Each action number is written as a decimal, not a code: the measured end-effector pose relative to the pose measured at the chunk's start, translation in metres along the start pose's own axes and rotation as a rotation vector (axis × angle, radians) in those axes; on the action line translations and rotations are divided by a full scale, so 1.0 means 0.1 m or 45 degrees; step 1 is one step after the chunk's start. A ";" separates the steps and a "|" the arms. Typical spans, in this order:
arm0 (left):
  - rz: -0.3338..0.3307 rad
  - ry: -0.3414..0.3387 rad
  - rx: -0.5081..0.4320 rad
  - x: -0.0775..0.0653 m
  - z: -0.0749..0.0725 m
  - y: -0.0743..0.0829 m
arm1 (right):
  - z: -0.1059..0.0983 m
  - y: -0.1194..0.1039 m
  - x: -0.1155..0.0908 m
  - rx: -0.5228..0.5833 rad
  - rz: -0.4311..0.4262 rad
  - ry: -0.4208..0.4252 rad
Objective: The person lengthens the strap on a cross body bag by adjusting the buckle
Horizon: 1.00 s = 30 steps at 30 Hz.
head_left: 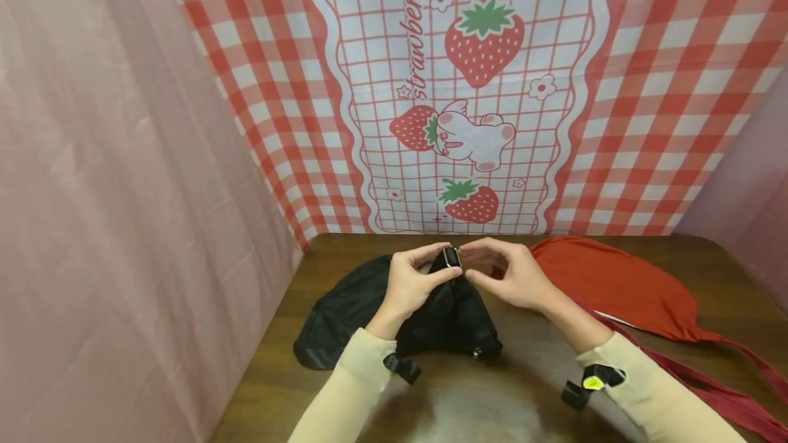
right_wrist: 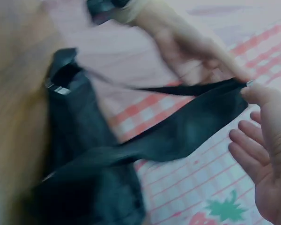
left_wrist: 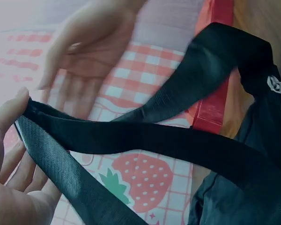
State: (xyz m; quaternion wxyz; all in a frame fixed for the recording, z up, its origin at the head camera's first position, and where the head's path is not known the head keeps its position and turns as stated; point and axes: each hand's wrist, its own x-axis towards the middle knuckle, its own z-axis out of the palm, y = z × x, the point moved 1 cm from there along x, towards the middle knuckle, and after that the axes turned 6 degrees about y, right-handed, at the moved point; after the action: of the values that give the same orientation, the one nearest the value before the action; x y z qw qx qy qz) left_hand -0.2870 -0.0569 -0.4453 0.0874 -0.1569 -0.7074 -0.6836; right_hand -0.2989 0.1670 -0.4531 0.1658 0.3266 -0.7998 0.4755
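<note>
A black fabric bag (head_left: 351, 306) with a wide strap lies on the table; a small metal fitting (head_left: 477, 353) shows at its lower right corner. My left hand (head_left: 411, 282) pinches the bag's black strap (left_wrist: 131, 136) at a metal-edged buckle (head_left: 452, 257), held up above the bag. Close on the other side of the buckle is my right hand (head_left: 514, 272), thumb and fingers spread apart. In the left wrist view those right fingers (left_wrist: 79, 89) look extended and blurred, with nothing in them. The strap hangs in loops in the right wrist view.
A red fabric bag (head_left: 615, 286) with long dark-red straps (head_left: 708, 388) lies on the right of the wooden table (head_left: 523, 388). A strawberry-print checked cloth (head_left: 468, 122) hangs behind, and a pink curtain (head_left: 123, 190) hangs on the left.
</note>
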 end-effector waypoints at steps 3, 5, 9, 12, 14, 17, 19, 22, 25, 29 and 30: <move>0.022 -0.041 0.005 0.00 0.00 0.01 | -0.07 -0.07 0.12 0.069 -0.007 -0.021; 0.042 -0.066 0.011 -0.01 0.01 0.01 | -0.11 -0.11 0.18 0.079 -0.012 -0.068; 0.088 -0.088 0.054 -0.04 0.01 0.01 | -0.16 -0.15 0.23 0.125 0.043 -0.190; 0.122 -0.101 0.101 -0.06 0.02 0.00 | -0.17 -0.17 0.26 0.145 0.085 -0.263; 0.138 -0.112 0.124 -0.06 0.02 0.00 | -0.17 -0.18 0.28 0.111 0.085 -0.287; 0.164 -0.127 0.144 -0.05 0.03 0.00 | -0.16 -0.20 0.31 0.038 0.067 -0.278; 0.181 -0.126 0.171 -0.04 0.02 0.00 | -0.16 -0.20 0.32 0.004 0.059 -0.250; 0.180 -0.103 0.222 -0.03 0.00 -0.02 | -0.18 -0.17 0.31 0.062 0.094 -0.208; 0.142 -0.076 0.258 -0.04 -0.02 -0.05 | -0.20 -0.12 0.29 0.194 0.151 -0.177; 0.114 -0.069 0.273 -0.05 -0.04 -0.05 | -0.19 -0.09 0.28 0.276 0.156 -0.185; 0.113 -0.071 0.276 -0.05 -0.04 -0.05 | -0.18 -0.10 0.28 0.251 0.137 -0.189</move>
State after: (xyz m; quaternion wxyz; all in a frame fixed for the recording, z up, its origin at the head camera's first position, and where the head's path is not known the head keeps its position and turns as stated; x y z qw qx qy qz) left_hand -0.2848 -0.0610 -0.4517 0.1142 -0.1967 -0.7716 -0.5941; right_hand -0.3137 0.1690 -0.4214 0.0476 0.3322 -0.7756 0.5346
